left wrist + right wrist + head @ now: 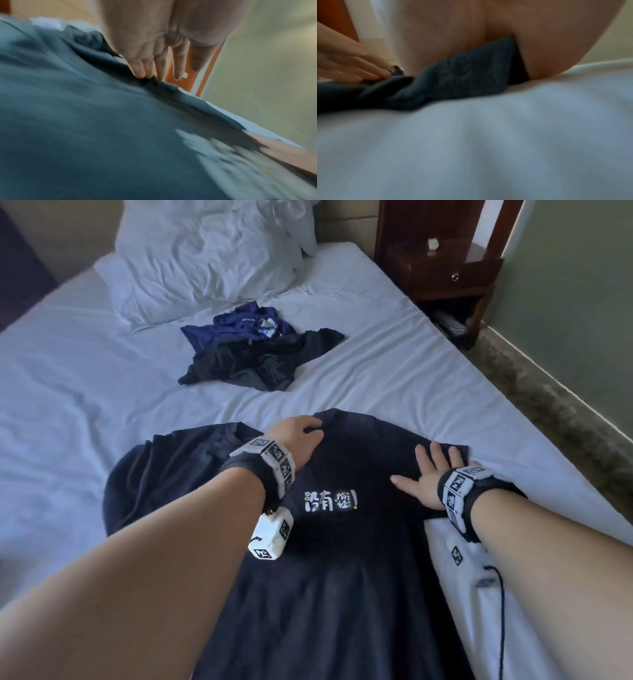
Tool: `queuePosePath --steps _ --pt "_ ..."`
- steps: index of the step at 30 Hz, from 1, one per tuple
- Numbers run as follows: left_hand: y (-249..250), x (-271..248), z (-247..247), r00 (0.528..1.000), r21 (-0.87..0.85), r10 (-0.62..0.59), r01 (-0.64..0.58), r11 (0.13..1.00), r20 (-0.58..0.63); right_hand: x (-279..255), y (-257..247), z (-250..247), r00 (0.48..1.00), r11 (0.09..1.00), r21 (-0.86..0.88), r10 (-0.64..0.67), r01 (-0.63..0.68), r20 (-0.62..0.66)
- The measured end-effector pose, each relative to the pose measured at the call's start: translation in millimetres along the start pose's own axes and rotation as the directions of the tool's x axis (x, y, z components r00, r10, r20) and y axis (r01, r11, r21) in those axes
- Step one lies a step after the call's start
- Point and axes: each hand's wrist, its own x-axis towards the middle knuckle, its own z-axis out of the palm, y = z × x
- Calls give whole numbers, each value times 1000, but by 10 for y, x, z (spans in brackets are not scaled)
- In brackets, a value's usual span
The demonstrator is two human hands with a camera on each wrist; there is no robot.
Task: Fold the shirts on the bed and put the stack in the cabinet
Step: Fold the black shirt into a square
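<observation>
Handling navy shirt [342, 559], spread on bed [85, 392]: soft, light, limp. Your left hand [298, 436] pinches collar edge; right hand [428, 474] presses flat, fingers straight. Grip shoulder seams; fabric sags elsewhere.

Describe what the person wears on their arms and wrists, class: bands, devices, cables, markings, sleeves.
Both forearms are bare, with no sleeves in view. The left wrist band is black with white square blocks printed with black-and-white coded markers; a white marked box hangs beneath it. The right wrist band matches, with a white unit and a black cable trailing from it.
</observation>
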Motion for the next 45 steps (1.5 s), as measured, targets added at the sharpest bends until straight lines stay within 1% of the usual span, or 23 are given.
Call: queuePosePath --steps 2,3,5,7,9,10,12,14,16,18,19,21,22,23,24,26,28,30,32,34,40,43,45 --pt "-533 -137 -516 977 0 -114 116 993 -182 -46 -32 -78 999 997 -70 45 -44 4" --pt "-839 -215 -768 948 5 -191 199 980 -256 -93 -88 -161 997 987 -138 81 -80 5" --pt "-1454 -418 -1223 854 -1 -383 409 912 -352 -243 -346 -384 992 956 -266 120 -127 -41" --pt "-1966 -590 -1505 775 -37 -534 556 831 -337 -374 -779 -605 988 946 -314 35 -81 -149" --pt "-2410 -609 -1580 731 -91 -639 638 765 -240 -425 -1319 -731 960 956 -272 -170 107 -221" --pt "-2600 -565 -1555 727 -171 -666 644 746 -166 -457 -1602 -746 931 947 -222 -283 233 -232" --pt "-2922 -380 -1466 739 -287 -670 629 722 -66 -554 -2171 -684 884 899 -93 -437 427 -165" --pt "-2791 -385 -1468 809 -268 -588 567 779 2 -694 -2687 -554 848 851 1 -524 526 -83" --pt "-2539 -455 -1548 866 -298 -500 474 828 -11 -812 -3089 -418 823 824 5 -565 567 -62" --pt "-2484 -489 -1589 892 -471 -449 376 798 -49 -858 -3342 -307 844 845 -18 -534 534 -53" --pt "-2496 -529 -1605 899 -594 -436 328 735 -44 -854 -3418 -273 864 865 -25 -501 500 -49" --pt "-2572 -649 -1633 902 -829 -429 196 524 -58 -793 -3499 -238 890 894 -35 -448 447 -79" --pt "-2629 -700 -1648 895 -899 -435 112 423 -93 -753 -3512 -242 894 902 -28 -432 432 -118" --pt "-2671 -767 -1683 877 -924 -461 52 378 -139 -717 -3514 -260 892 905 -10 -420 424 -168" --pt "-2735 -807 -1703 851 -926 -486 -3 376 -200 -678 -3512 -287 886 908 13 -407 420 -222" --pt "-2897 -844 -1733 799 -825 -511 33 564 -317 -641 -3499 -346 875 910 53 -378 411 -302" --pt "-3033 -891 -1728 792 -639 -505 196 744 -344 -617 -3489 -350 868 915 53 -360 401 -343" --pt "-3145 -910 -1694 784 -493 -541 356 794 -305 -592 -3488 -285 883 921 51 -352 385 -310" --pt "-3256 -928 -1650 770 -389 -568 447 805 -290 -567 -3511 -215 907 927 50 -352 373 -233" --pt "-3376 -942 -1609 771 -375 -584 479 794 -253 -554 -3532 -229 919 938 25 -333 346 -209" --pt "-3594 -927 -1545 751 -446 -641 524 725 -159 -429 -3564 -547 934 972 99 -175 215 -310" --pt "-3601 -881 -1515 745 -470 -646 517 716 -165 -271 -3633 -685 965 989 -14 -145 145 -217" --pt "-3572 -873 -1504 737 -434 -654 539 721 -170 -218 -3679 -695 971 986 -42 -167 162 -171"
